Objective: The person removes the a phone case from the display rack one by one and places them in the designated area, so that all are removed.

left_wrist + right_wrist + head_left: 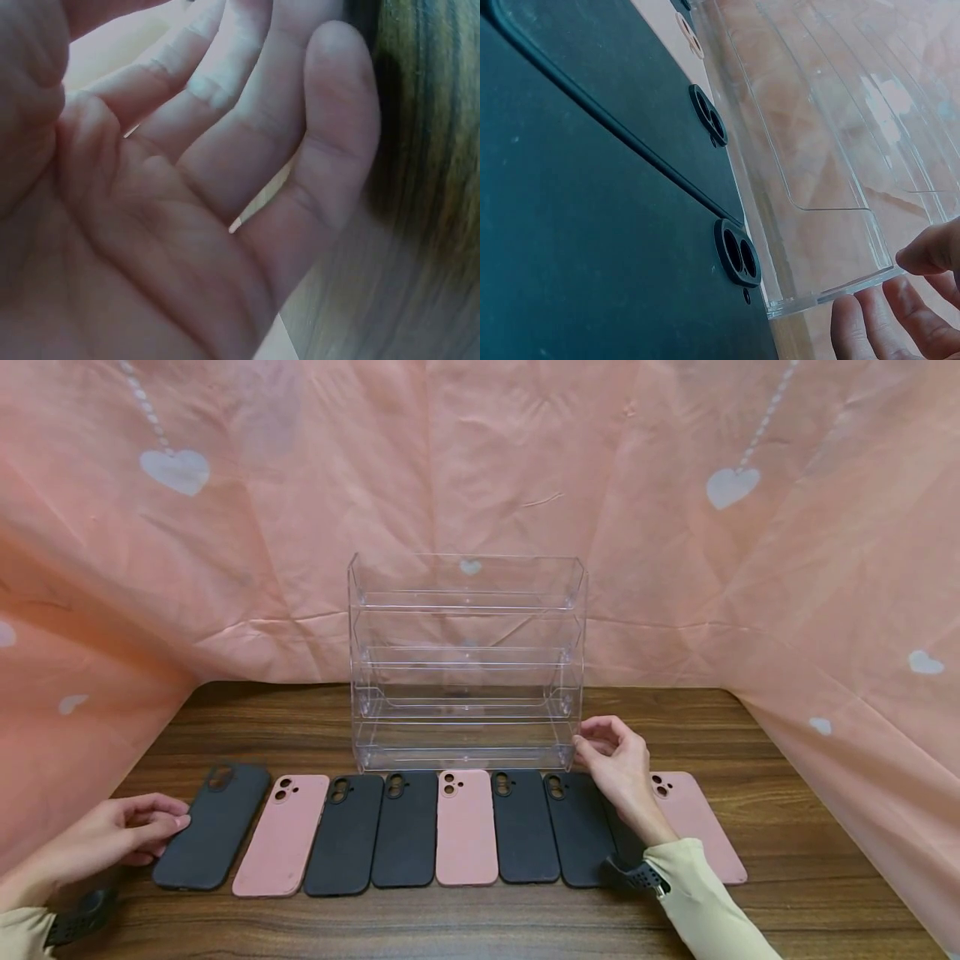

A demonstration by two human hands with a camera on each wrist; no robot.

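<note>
A clear tiered acrylic rack (465,760) stands at mid-table. My right hand (617,768) holds its right side edge, thumb at the front and curled fingers along the outer side. In the right wrist view, the thumb (926,251) meets the rack's clear edge (825,296). At the far left, my left hand (112,835) pinches the left edge of a black phone case (213,831), thumb on top. The left wrist view shows mostly palm (165,247), with only a dark sliver beyond the fingertips. A black case under my right wrist is mostly hidden.
Black and pink phone cases lie in a row before the rack, among them a pink case (281,839), a black case (345,835), another pink case (467,835) and one at the right end (701,822). Pink heart-printed cloth (465,485) encloses the wooden table (450,927).
</note>
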